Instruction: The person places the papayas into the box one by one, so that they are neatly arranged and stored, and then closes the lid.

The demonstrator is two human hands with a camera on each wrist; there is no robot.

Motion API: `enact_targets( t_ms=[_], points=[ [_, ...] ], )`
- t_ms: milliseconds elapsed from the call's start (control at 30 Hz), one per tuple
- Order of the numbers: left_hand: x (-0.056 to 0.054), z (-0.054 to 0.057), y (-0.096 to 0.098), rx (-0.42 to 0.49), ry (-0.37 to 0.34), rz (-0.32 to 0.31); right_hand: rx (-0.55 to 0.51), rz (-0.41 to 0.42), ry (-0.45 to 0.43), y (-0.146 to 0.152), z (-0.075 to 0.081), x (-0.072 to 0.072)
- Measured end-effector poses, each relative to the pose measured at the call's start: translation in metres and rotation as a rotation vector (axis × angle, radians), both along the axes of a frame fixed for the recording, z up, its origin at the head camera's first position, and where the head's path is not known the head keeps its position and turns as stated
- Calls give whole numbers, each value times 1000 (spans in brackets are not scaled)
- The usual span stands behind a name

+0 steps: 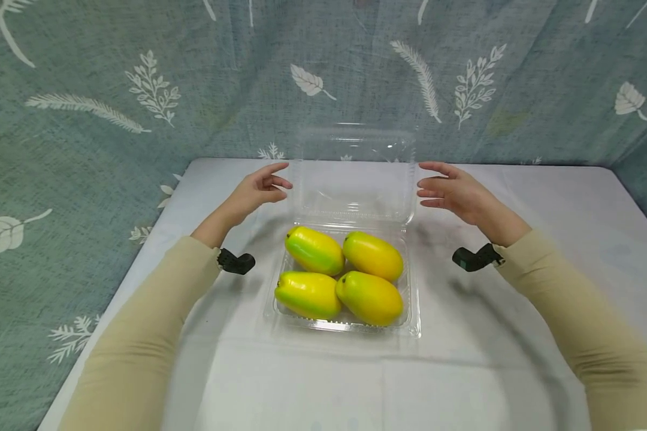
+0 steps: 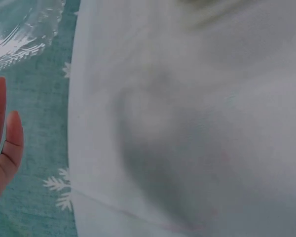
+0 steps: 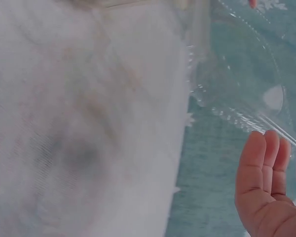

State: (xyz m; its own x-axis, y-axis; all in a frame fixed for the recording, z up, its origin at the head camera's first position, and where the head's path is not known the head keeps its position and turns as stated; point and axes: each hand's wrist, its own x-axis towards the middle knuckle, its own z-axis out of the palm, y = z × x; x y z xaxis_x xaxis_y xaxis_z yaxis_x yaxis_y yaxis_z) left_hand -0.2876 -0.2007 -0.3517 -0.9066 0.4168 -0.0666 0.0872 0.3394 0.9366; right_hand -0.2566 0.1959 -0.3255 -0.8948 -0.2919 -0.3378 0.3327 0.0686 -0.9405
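A clear plastic clamshell box (image 1: 416,311) stands on the table with its lid (image 1: 350,191) raised upright at the back. Several yellow-green mangoes (image 1: 369,298) lie in its base in two rows. At the lid's left side is my left hand (image 1: 256,190), fingers loosely bent toward the edge and holding nothing. My right hand (image 1: 453,191) mirrors it on the right, fingers spread and pointing at the lid. In the right wrist view the fingertips (image 3: 271,140) come close to the lid's rim (image 3: 237,118); whether they touch it I cannot tell.
A white cloth covers the table (image 1: 323,383). Behind and left of it hangs a green-blue curtain (image 1: 221,78) with white leaf prints. A small black wrist camera (image 1: 236,262) sits on the left wrist, another camera (image 1: 474,257) on the right.
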Motion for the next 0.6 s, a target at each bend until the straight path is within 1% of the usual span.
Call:
enact_targets(
  t_ms=[133,300,500,600],
  points=[
    [4,12,-2,-8,24,-1,-12,-8,52,3,13,6],
    [12,28,-4,-13,41,1,-4,-2,140,5,31,18],
    [27,48,-12,-26,110,-20,119,3,244,5,47,34],
    [37,58,-15,-23,151,-37,135,6,272,5,53,42]
  ],
)
